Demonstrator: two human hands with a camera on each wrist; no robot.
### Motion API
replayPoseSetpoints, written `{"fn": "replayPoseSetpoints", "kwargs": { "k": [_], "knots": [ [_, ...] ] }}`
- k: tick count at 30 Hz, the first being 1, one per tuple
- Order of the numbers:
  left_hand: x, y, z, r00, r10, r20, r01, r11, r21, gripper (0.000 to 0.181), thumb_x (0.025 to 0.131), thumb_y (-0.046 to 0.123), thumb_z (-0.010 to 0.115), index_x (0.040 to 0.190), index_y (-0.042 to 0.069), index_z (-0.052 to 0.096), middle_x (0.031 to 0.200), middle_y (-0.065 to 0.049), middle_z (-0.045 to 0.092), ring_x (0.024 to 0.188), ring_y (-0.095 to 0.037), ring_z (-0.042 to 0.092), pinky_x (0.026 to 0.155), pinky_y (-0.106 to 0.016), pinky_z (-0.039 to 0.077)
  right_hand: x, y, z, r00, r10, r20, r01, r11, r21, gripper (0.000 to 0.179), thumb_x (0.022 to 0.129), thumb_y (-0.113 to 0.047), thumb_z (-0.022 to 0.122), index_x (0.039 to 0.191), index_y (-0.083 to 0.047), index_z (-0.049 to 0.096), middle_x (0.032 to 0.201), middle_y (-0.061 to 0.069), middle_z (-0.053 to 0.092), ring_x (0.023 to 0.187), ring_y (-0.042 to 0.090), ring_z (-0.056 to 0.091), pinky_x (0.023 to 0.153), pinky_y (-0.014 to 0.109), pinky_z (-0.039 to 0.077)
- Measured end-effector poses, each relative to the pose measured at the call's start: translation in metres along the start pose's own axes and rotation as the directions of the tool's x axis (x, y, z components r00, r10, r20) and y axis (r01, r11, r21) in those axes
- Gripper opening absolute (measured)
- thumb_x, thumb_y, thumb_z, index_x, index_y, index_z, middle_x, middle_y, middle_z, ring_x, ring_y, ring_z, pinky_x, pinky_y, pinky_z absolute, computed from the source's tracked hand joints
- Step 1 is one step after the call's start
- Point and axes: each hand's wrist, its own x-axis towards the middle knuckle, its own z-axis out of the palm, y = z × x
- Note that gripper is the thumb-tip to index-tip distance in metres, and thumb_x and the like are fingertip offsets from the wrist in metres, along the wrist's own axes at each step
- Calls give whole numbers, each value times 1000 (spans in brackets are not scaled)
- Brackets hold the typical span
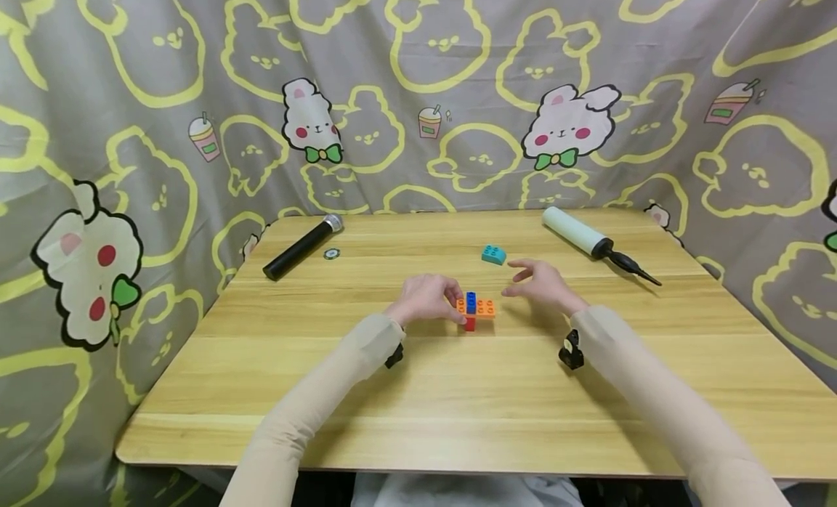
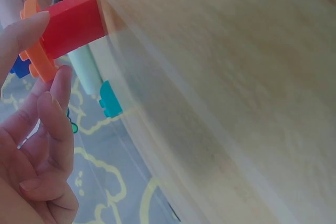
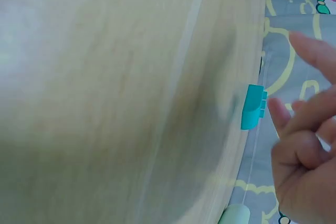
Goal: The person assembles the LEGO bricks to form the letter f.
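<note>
Pinching the orange brick point(image 1: 487, 309) with my left grip point(image 1: 426, 299), right grip point(image 1: 543, 285) wide, I see the red brick point(image 2: 74, 23) half-hidden in head view, plain at left wrist.

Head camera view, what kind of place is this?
Probably an indoor, curtained-off tabletop filming or activity spot: cartoon-printed fabric hangs behind and on both sides of a wood-grain table, where the left hand holds joined toy bricks.

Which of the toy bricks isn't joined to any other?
The teal brick, alone on the table; the blue brick, orange brick and red brick form one stack, pinched by the left hand.
</note>
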Motion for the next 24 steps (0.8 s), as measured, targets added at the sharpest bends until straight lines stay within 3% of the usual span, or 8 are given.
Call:
{"fn": "replayPoseSetpoints", "kwargs": {
  "k": [7, 18, 21, 24],
  "knots": [
    [-1, -2, -1, 1000, 4, 7, -4, 1000, 13, 38, 70, 49, 81, 97, 25, 69, 90, 17, 67, 88, -5, 58, 77, -31, 37, 21, -3, 7, 989, 40, -142, -43, 999, -16, 77, 83, -30, 73, 146, -4, 36, 136, 28, 50, 124, 46, 45, 102, 56, 35],
    [-2, -3, 2, 1000, 12, 10, -13, 999, 30, 36, 69, 50, 81, 94, 29, 68, 87, 21, 67, 88, -3, 58, 77, -31, 36, 55, -4, 19, 973, 151, -177, -141, 988, 69, 77, 86, -29, 71, 148, -8, 32, 146, 25, 39, 132, 43, 37, 106, 55, 32],
    [-1, -2, -1, 1000, 14, 5, -15, 999, 35, 34, 69, 50, 81, 94, 29, 68, 88, 21, 67, 88, -3, 59, 76, -31, 36, 61, -7, 21, 972, 162, -172, -154, 986, 63, 77, 86, -25, 70, 149, -8, 31, 148, 24, 36, 120, 40, 52, 107, 53, 32],
    [-1, -2, -2, 1000, 12, 6, -12, 999, 34, 35, 69, 49, 81, 93, 29, 68, 88, 21, 67, 88, -3, 58, 76, -30, 36, 65, -10, 23, 971, 169, -167, -166, 986, 36, 76, 87, -22, 70, 149, -5, 28, 148, 26, 36, 88, 31, 67, 106, 51, 34]
  ]
}}
